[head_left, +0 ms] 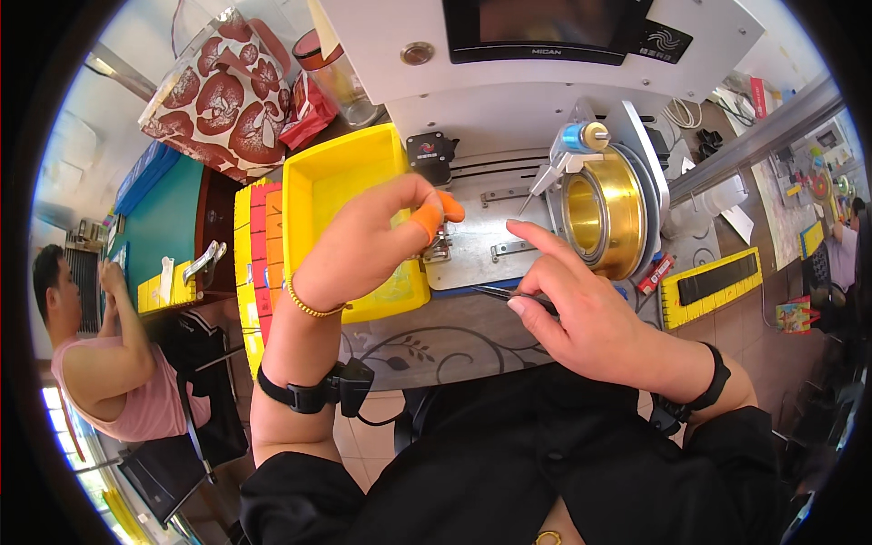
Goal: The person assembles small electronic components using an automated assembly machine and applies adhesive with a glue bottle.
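Note:
My left hand (372, 232) wears orange finger covers on the thumb and forefinger. Those two fingers are closed together over a small metal fixture (440, 245) at the left end of a silver plate (468, 227); whatever lies between them is hidden. Dark tweezers (495, 292) rest in the curled fingers of my right hand (586, 313), their tips toward the left. Its forefinger stretches out over the plate's right part, just below a thin needle (528, 202). The needle hangs from a blue-and-brass nozzle head (581, 138).
A yellow bin (350, 150) stands left of the plate. To the right are a gold-coloured spool (627, 213) and a yellow tray (713, 286). Behind rises a white machine (391, 36) with a dark screen (540, 23). Another person (127, 368) sits at the far left.

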Motion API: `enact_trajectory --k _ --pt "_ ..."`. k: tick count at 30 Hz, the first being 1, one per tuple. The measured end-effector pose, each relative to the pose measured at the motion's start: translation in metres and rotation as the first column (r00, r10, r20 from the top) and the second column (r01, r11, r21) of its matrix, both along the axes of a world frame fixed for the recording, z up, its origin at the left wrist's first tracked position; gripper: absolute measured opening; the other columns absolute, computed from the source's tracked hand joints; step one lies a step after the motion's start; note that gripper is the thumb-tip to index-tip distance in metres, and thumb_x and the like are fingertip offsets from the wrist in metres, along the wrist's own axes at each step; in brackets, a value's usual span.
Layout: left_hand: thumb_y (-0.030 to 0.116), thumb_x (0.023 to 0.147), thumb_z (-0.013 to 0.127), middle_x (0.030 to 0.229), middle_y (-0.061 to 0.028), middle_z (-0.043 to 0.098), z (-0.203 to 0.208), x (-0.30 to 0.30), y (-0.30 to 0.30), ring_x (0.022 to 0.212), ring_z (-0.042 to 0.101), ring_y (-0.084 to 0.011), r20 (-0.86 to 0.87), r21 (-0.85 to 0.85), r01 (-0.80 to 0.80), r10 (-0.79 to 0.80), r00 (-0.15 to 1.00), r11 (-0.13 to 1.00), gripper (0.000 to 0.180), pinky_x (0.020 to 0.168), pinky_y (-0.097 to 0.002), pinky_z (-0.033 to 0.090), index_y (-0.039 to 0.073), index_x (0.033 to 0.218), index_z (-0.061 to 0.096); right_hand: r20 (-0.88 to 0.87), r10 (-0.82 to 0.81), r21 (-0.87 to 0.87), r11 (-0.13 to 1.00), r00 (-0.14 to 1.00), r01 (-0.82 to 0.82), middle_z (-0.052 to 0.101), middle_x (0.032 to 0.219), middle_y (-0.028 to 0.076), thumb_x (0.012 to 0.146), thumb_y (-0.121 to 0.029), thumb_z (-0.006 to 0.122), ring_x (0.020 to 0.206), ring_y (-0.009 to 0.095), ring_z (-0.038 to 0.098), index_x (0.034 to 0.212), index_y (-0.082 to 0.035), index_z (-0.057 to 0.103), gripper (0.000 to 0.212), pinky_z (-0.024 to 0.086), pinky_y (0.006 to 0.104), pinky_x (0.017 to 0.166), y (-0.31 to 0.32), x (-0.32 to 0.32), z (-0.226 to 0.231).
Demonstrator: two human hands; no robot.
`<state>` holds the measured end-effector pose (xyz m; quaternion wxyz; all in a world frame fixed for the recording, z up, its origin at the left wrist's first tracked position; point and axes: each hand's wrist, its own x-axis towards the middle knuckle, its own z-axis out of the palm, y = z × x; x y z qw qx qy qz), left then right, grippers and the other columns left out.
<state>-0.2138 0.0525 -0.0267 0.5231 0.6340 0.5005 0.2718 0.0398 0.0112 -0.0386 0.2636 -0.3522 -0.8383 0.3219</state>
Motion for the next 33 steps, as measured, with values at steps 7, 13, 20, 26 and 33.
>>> enact_trajectory --k 7,13,20,26,33 --pt "0.018 0.095 0.052 0.104 -0.0053 0.065 0.002 0.012 0.005 0.101 0.058 -0.0125 0.146 -0.081 -0.054 0.065 0.987 0.995 0.012 0.082 -0.0239 0.044 0.007 0.092 0.057 0.001 0.017 0.011 1.0 1.0 -0.017 0.043 0.137 0.024 0.088 -0.009 0.063 0.078 0.034 0.062 0.089 -0.001 0.05 0.016 0.051 0.0384 0.065 -0.001 -0.005 0.0" --pt "0.018 0.092 0.052 0.088 -0.0029 0.062 -0.004 0.013 0.013 0.114 0.058 -0.0201 0.335 -0.086 0.057 -0.025 0.942 0.995 0.011 0.081 -0.0246 0.042 0.009 0.087 0.055 0.003 0.023 0.021 1.0 1.0 -0.023 0.043 0.136 0.024 0.088 -0.01 0.063 0.08 0.034 0.062 0.088 0.0 0.05 0.016 0.051 0.0381 0.065 0.0 -0.004 -0.001" --pt "0.014 0.091 0.058 0.082 -0.0023 0.057 -0.014 0.004 0.014 0.089 0.056 -0.0127 0.395 -0.16 0.071 -0.002 0.919 0.985 0.01 0.077 -0.0243 0.04 0.01 0.096 0.051 0.009 0.02 0.015 1.0 1.0 -0.02 0.043 0.137 0.024 0.088 -0.01 0.062 0.083 0.034 0.062 0.088 0.0 0.05 0.016 0.051 0.038 0.067 0.0 -0.005 -0.001" --pt "0.009 0.089 0.06 0.088 -0.0045 0.058 -0.019 -0.004 0.013 0.08 0.052 -0.0092 0.459 -0.225 0.084 0.03 0.888 0.971 0.018 0.076 -0.0228 0.04 0.009 0.102 0.048 0.01 0.021 0.02 1.0 1.0 -0.021 0.043 0.137 0.023 0.089 -0.009 0.062 0.084 0.034 0.062 0.088 0.0 0.049 0.016 0.052 0.038 0.068 0.0 -0.002 -0.001" --pt "0.008 0.087 0.061 0.1 -0.009 0.063 -0.013 -0.002 0.009 0.087 0.057 -0.0106 0.478 -0.27 0.004 0.13 0.869 0.963 0.027 0.08 -0.0231 0.043 0.008 0.112 0.049 -0.023 0.014 -0.013 1.0 1.0 -0.015 0.043 0.138 0.023 0.088 -0.009 0.062 0.083 0.033 0.062 0.088 0.0 0.05 0.015 0.051 0.0377 0.068 0.0 -0.002 -0.003"
